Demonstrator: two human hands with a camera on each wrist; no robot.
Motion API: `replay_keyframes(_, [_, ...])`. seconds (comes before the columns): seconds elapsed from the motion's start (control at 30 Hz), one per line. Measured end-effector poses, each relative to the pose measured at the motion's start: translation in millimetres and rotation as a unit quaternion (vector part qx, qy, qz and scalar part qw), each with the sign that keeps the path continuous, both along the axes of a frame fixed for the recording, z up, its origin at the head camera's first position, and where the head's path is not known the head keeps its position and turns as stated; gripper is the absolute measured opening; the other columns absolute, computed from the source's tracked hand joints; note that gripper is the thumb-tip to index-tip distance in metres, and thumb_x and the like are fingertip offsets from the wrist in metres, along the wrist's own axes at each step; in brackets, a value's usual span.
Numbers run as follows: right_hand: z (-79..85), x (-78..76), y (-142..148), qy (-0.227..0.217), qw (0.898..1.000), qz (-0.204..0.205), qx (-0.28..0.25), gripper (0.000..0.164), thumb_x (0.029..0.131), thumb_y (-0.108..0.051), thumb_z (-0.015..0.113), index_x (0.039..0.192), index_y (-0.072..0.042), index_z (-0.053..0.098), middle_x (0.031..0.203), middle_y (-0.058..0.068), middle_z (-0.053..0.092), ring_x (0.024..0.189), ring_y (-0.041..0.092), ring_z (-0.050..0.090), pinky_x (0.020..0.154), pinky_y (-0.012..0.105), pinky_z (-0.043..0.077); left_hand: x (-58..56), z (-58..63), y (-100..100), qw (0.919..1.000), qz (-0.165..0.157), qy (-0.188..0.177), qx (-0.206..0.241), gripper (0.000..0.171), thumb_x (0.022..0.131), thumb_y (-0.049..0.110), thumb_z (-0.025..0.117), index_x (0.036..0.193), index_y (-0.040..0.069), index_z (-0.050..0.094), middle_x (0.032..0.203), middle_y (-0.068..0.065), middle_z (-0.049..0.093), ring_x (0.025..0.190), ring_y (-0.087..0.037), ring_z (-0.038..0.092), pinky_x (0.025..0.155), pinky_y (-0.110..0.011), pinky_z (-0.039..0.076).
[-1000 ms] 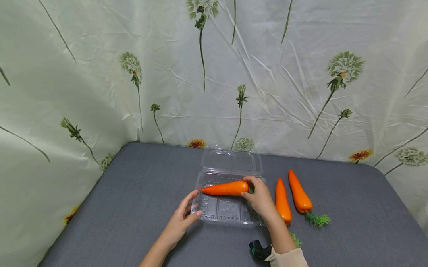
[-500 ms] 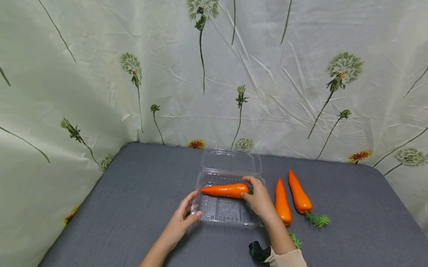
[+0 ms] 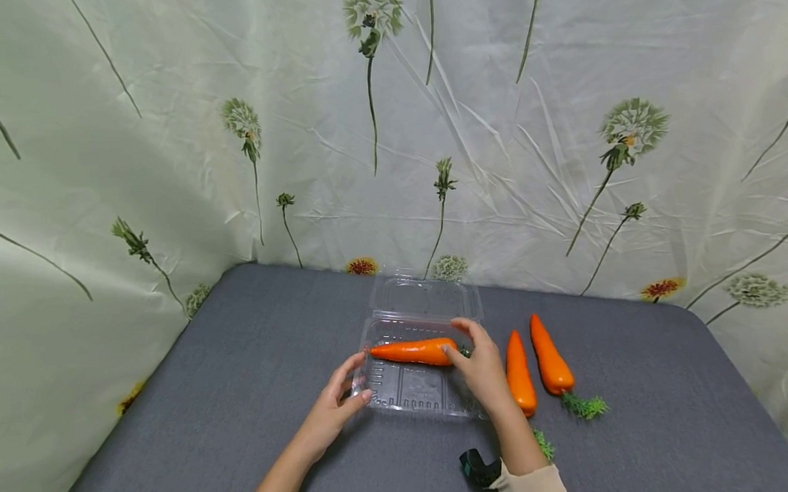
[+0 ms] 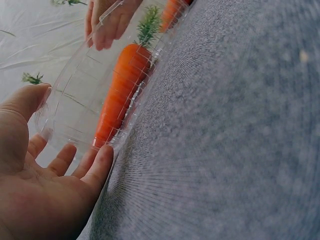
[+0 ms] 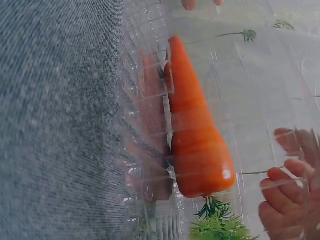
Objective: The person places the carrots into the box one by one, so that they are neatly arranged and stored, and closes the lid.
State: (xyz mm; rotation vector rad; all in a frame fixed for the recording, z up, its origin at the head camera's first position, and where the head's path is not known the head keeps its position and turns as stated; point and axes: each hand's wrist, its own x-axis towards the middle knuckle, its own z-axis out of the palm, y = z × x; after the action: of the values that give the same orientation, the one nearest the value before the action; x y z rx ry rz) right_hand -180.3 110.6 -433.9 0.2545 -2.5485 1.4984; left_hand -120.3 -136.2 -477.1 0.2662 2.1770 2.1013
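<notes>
A clear plastic clamshell box [image 3: 420, 387] lies on the table with its lid [image 3: 425, 297] folded back. One orange carrot [image 3: 411, 350] with a green top rests lengthwise inside, its tip towards the left wall. My left hand [image 3: 332, 410] holds the box at its near left corner, thumb and fingertips on the plastic, as the left wrist view also shows. Over the right end of the box is my right hand [image 3: 484, 366], its fingers spread around the carrot's leafy end. In the right wrist view those fingers [image 5: 282, 195] stand apart from the carrot [image 5: 197, 145].
Two more carrots, one nearer [image 3: 519, 375] and one farther right [image 3: 551, 358], lie to the right of the box. The right forearm partly covers the nearer one's greens. A black curved device [image 3: 478, 467] sits at the right wrist. Behind the grey table [image 3: 262, 328] hangs a flowered curtain [image 3: 507, 133].
The carrot has come down slightly into the box. My right fingers have loosened from its thick end and spread. My left hand stays at the corner.
</notes>
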Motion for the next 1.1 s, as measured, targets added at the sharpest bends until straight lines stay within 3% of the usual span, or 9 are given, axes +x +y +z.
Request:
replay_keyframes(0.5, [4.2, 8.2, 14, 0.079, 0.994, -0.015, -0.072, 0.056, 0.079, -0.012, 0.069, 0.128, -0.001, 0.042, 0.127, 0.014, 0.046, 0.118, 0.026, 0.041, 0.096, 0.038, 0.031, -1.1, -0.9, 0, 0.9999, 0.003, 0.001, -0.012, 0.062, 0.086, 0.017, 0.061, 0.139, 0.015, 0.030, 0.141, -0.014, 0.024, 0.121, -0.036, 0.033, 0.089, -0.043, 0.036])
replay_keyframes(0.77, [9.2, 16.4, 24, 0.132, 0.987, -0.060, -0.075, 0.058, 0.077, -0.005, 0.070, 0.128, 0.000, 0.043, 0.125, 0.011, 0.049, 0.117, 0.022, 0.044, 0.095, 0.027, 0.033, -1.0, -1.4, 0, 0.9999, 0.004, -0.008, -0.009, 0.061, 0.086, 0.015, 0.061, 0.139, 0.018, 0.030, 0.141, -0.011, 0.024, 0.122, -0.034, 0.032, 0.089, -0.044, 0.035])
replay_keyframes(1.0, [14.5, 24.8, 36, 0.130, 0.985, -0.092, -0.067, 0.058, 0.077, -0.004, 0.070, 0.127, 0.001, 0.042, 0.126, 0.014, 0.049, 0.119, 0.024, 0.042, 0.094, 0.016, 0.029, -1.0, -1.0, 0, 1.0000, 0.002, -0.008, -0.005, 0.061, 0.086, 0.012, 0.060, 0.139, 0.015, 0.029, 0.141, -0.014, 0.023, 0.121, -0.035, 0.033, 0.088, -0.042, 0.036])
replay_keyframes(1.1, [23.3, 32.1, 39, 0.118, 0.985, -0.096, -0.078, 0.056, 0.078, -0.001, 0.067, 0.128, 0.004, 0.041, 0.127, 0.017, 0.047, 0.120, 0.026, 0.039, 0.096, 0.021, 0.029, -1.2, -0.5, 0, 0.9999, 0.002, -0.011, -0.006, 0.061, 0.086, 0.009, 0.059, 0.139, 0.012, 0.028, 0.141, -0.015, 0.023, 0.121, -0.037, 0.032, 0.088, -0.043, 0.036])
